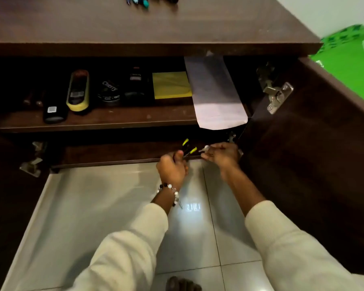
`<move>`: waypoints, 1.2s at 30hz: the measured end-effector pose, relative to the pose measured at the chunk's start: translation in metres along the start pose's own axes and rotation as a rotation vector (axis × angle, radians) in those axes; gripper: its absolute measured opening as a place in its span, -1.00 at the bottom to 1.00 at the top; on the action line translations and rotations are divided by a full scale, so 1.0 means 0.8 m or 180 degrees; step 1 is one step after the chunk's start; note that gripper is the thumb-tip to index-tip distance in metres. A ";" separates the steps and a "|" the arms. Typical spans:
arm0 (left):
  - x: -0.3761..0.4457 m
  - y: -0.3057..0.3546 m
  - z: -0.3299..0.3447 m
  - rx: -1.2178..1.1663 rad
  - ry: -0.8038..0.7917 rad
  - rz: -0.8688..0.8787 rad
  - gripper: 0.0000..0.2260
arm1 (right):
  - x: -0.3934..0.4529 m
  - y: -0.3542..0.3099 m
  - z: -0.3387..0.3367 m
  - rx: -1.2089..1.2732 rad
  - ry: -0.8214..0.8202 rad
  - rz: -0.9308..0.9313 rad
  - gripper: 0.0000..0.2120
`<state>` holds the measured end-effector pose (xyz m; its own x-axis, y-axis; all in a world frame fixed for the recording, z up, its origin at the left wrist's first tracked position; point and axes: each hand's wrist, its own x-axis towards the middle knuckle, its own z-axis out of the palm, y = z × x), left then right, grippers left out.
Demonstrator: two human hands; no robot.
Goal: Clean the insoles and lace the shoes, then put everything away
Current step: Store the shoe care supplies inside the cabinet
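In the head view, a dark pair of laces (pixel 189 151) with bright yellow tips stuck up from the left hand (pixel 172 168) at the front edge of the lower shelf (pixel 114 153) of an open dark-wood cabinet (pixel 156 24). The left hand was curled round them, thumb up, a beaded bracelet (pixel 169 191) on its wrist. The right hand (pixel 222 155), just to the right, pinched something small and silvery (pixel 204 149), perhaps a lace end; blur left it unclear. Both forearms in cream sleeves (pixel 298 244) reached forward over the tiled floor (pixel 93 206). On the upper shelf (pixel 114 120) farther back lay a yellow-edged shoe brush (pixel 78 91), a round polish tin (pixel 109 92), a yellow cloth (pixel 171 85) and a pale paper bag (pixel 215 93) overhanging the edge.
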<state>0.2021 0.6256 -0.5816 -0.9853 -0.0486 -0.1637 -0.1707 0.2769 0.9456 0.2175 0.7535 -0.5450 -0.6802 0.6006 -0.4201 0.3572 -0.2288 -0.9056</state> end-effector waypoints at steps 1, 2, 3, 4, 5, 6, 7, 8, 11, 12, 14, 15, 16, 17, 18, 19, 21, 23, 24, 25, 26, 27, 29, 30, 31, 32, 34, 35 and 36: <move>0.013 0.008 0.011 -0.0222 -0.0002 -0.0230 -0.75 | 0.017 0.001 0.005 0.0006 0.0053 -0.0009 -0.71; 0.024 0.019 0.018 -0.0382 -0.0015 -0.0416 -0.78 | 0.031 0.001 0.009 -0.0023 0.0138 -0.0032 -0.70; 0.035 0.027 0.025 -0.0511 -0.0039 -0.0539 -0.81 | 0.043 0.001 0.014 -0.0099 0.0229 -0.0063 -0.74; 0.047 0.031 0.033 -0.0544 -0.0081 -0.0604 -0.82 | 0.054 0.000 0.019 -0.0271 0.0311 -0.0111 -0.83; 0.057 0.032 0.039 -0.0415 -0.0091 -0.0555 -0.82 | 0.062 -0.001 0.023 -0.0629 0.0400 -0.0203 -0.87; 0.067 0.028 0.045 -0.0198 -0.0098 -0.0490 -0.82 | 0.070 -0.001 0.027 -0.1074 0.0465 -0.0308 -0.77; 0.075 0.024 0.049 0.0002 -0.0084 -0.0444 -0.84 | 0.074 -0.001 0.029 -0.1535 0.0491 -0.0416 -0.71; 0.080 0.020 0.051 0.0162 -0.0068 -0.0442 -0.86 | 0.077 0.001 0.031 -0.1913 0.0494 -0.0528 -0.69; 0.088 0.014 0.054 0.0913 -0.0203 -0.0201 -0.86 | 0.082 0.012 0.032 -0.2479 0.0385 -0.0753 -0.68; 0.089 0.015 0.053 0.1232 -0.0360 -0.0067 -0.83 | 0.082 0.016 0.030 -0.2559 0.0330 -0.0817 -0.67; 0.088 0.021 0.053 0.1752 -0.0701 0.0108 -0.77 | 0.080 0.022 0.024 -0.2842 0.0185 -0.0909 -0.65; 0.087 0.025 0.054 0.1913 -0.0835 0.0193 -0.75 | 0.078 0.022 0.022 -0.2980 0.0129 -0.0926 -0.65; 0.086 0.026 0.057 0.2055 -0.0950 0.0284 -0.74 | 0.077 0.023 0.019 -0.3039 0.0111 -0.0939 -0.65; 0.084 0.029 0.059 0.2211 -0.1011 0.0376 -0.72 | 0.075 0.022 0.017 -0.3029 0.0125 -0.0971 -0.65; 0.082 0.029 0.062 0.2340 -0.1062 0.0423 -0.70 | 0.074 0.022 0.015 -0.2987 0.0155 -0.1008 -0.66; 0.081 0.029 0.063 0.2373 -0.1078 0.0452 -0.67 | 0.072 0.022 0.013 -0.2964 0.0172 -0.1057 -0.66; 0.080 0.028 0.065 0.2295 -0.1163 0.0453 -0.62 | 0.067 0.023 0.010 -0.2993 0.0152 -0.1168 -0.66; 0.080 0.026 0.067 0.2226 -0.1227 0.0445 -0.57 | 0.061 0.027 0.006 -0.2950 0.0123 -0.1271 -0.64; 0.078 0.027 0.067 0.2161 -0.1240 0.0456 -0.55 | 0.056 0.029 0.004 -0.2880 0.0144 -0.1292 -0.63; 0.076 0.028 0.066 0.2034 -0.1233 0.0435 -0.53 | 0.053 0.032 0.002 -0.2801 0.0169 -0.1295 -0.63; 0.074 0.029 0.065 0.1901 -0.1219 0.0418 -0.53 | 0.050 0.035 0.000 -0.2710 0.0167 -0.1284 -0.62; 0.072 0.029 0.065 0.1860 -0.1207 0.0452 -0.54 | 0.049 0.038 -0.002 -0.2619 0.0135 -0.1252 -0.60; 0.066 0.030 0.063 0.1908 -0.1221 0.0539 -0.56 | 0.045 0.040 -0.007 -0.2612 0.0036 -0.1188 -0.54; 0.063 0.029 0.063 0.1908 -0.1228 0.0590 -0.57 | 0.041 0.038 -0.009 -0.2719 -0.0011 -0.1194 -0.51; 0.059 0.029 0.062 0.1886 -0.1227 0.0648 -0.59 | 0.036 0.036 -0.012 -0.2832 -0.0079 -0.1246 -0.48; 0.057 0.030 0.062 0.1860 -0.1230 0.0695 -0.59 | 0.032 0.033 -0.014 -0.2906 -0.0186 -0.1292 -0.45; 0.051 0.030 0.058 0.1779 -0.1255 0.0718 -0.60 | 0.025 0.030 -0.015 -0.3031 -0.0455 -0.1352 -0.43; 0.048 0.029 0.056 0.1750 -0.1271 0.0706 -0.59 | 0.024 0.030 -0.015 -0.3140 -0.0596 -0.1364 -0.44; 0.046 0.029 0.054 0.1743 -0.1275 0.0703 -0.58 | 0.024 0.031 -0.014 -0.3265 -0.0706 -0.1349 -0.45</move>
<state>0.1620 0.6715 -0.5777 -0.9034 0.3915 -0.1748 0.1605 0.6869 0.7088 0.2202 0.7677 -0.5745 -0.9334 0.3077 -0.1844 0.3576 0.7587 -0.5445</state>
